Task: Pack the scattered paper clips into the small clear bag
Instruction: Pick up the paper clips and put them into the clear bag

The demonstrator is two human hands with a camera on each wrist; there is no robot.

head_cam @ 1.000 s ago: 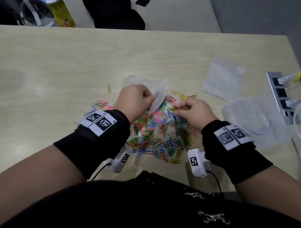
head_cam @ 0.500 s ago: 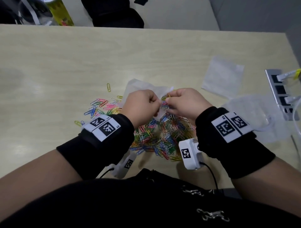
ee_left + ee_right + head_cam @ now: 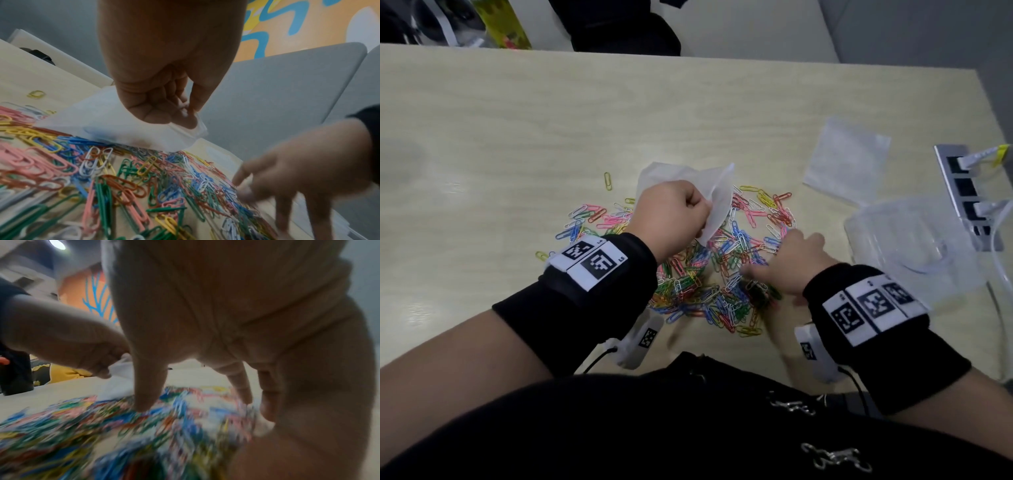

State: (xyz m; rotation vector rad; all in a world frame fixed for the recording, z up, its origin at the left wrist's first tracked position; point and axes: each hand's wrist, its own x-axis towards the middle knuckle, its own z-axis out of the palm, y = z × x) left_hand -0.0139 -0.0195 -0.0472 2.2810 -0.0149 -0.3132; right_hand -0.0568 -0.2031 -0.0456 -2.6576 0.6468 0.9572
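A heap of coloured paper clips [image 3: 722,270] lies on the pale wooden table [image 3: 517,137], also filling the left wrist view as paper clips [image 3: 115,186]. My left hand [image 3: 671,216] pinches the mouth edge of the small clear bag [image 3: 717,202], held just above the heap's far side; the bag [image 3: 115,126] shows a few clips inside. My right hand [image 3: 787,263] is over the heap's right side, blurred, fingers spread and pointing down onto the clips. In the right wrist view its fingertips [image 3: 144,404] touch the blurred clips and hold nothing I can see.
A second flat clear bag [image 3: 846,161] lies at the right rear. A larger crumpled clear plastic bag [image 3: 907,246] sits at the right edge beside a silver USB hub [image 3: 965,198] with white cables. One yellow clip [image 3: 607,181] lies apart, far left of the bag.
My right hand left the bag's mouth and dropped back right and down onto the heap. The left hand stayed put, holding the bag.
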